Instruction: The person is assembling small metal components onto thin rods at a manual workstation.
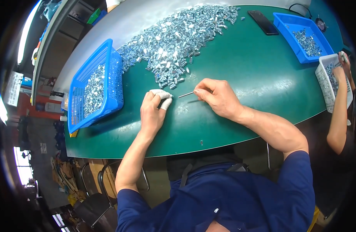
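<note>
My left hand point(153, 112), with white coverings on its thumb and index finger, is closed in a pinch over the green table. A small shiny metal piece point(171, 96) just shows at its fingertips. My right hand point(220, 97) pinches a thin metal rod point(185, 94) between thumb and index finger. The rod points left toward the piece, a short gap away from it. Beyond both hands spreads a large heap of small silvery metal pieces point(166, 42), its near tip close to my left fingers.
A blue perforated basket point(115, 83) of metal pieces stands at the left. Toward the far right are a dark phone point(263, 23) and a blue tray point(310, 59) with more pieces. Another person's hands point(339, 71) are at a white basket point(328, 94) by the table's right edge.
</note>
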Available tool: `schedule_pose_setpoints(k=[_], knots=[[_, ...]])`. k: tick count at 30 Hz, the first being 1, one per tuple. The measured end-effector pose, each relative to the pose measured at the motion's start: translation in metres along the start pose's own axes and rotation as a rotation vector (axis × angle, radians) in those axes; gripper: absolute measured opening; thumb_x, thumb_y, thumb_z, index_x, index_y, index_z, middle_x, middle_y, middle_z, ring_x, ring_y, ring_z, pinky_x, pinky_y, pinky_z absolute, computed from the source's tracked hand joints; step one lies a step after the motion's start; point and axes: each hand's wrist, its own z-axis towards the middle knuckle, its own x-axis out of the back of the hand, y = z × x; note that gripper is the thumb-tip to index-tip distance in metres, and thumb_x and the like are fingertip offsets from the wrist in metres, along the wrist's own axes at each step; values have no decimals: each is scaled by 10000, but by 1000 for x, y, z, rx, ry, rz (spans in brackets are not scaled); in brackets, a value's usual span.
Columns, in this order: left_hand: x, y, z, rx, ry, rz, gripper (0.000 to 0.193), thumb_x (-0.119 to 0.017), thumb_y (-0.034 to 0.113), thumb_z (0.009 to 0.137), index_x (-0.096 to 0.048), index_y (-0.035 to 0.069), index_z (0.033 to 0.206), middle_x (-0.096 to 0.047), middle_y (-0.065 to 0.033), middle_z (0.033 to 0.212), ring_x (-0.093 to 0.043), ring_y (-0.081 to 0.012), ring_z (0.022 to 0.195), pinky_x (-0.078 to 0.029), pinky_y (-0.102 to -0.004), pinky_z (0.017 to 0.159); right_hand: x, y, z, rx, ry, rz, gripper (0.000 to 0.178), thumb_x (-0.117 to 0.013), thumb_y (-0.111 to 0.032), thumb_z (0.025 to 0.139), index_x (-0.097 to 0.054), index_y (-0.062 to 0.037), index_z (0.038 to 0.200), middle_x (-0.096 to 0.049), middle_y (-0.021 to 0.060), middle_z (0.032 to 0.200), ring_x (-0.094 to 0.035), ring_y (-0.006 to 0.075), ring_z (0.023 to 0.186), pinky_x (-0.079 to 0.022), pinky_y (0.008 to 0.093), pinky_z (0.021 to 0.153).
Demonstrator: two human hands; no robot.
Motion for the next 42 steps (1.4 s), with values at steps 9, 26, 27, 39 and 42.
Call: schedule_pose_setpoints(k=[9,26,27,39,42], knots=[[-15,10,3,-67,18,-262,210,-822,5,806,-739,32,997,-714,-110,1006,-668,-302,956,-540,-393,827,-1,2,6,38,1,-79,225,-666,-189,1016,-716,23,958,-705,76,775,-639,133,692,-503,309,630],[-10,14,-10,-140,7,-430,214,-825,40,824,-742,43,1021,-724,-110,1046,-693,-295,957,-563,-390,809,-11,-12,-9,-227,-307,-187,373,-599,-237,1062,-732,-23,786,-702,52,637,-671,126,579,-535,308,566],[-9,13,-10,-111,-19,-468,206,-822,40,831,-742,41,1021,-724,-110,1052,-694,-292,955,-563,-388,807,-12,-12,-9,-190,-294,-189,362,-607,-260,1058,-734,-24,814,-705,67,656,-680,157,596,-536,324,584],[-5,7,-13,72,-250,-636,260,-774,129,941,-732,37,1180,-745,-136,1023,-738,-260,899,-581,-367,792,-11,2,-7,-52,-250,-184,284,-638,-244,1044,-746,-22,904,-726,92,730,-703,197,665,-543,346,618],[-10,2,-14,6,-231,-619,239,-760,156,955,-735,37,1162,-730,-124,969,-704,-269,805,-568,-383,721,-11,-7,-6,-35,-272,-223,226,-685,-223,1015,-748,-23,929,-742,102,795,-712,202,701,-546,350,624]])
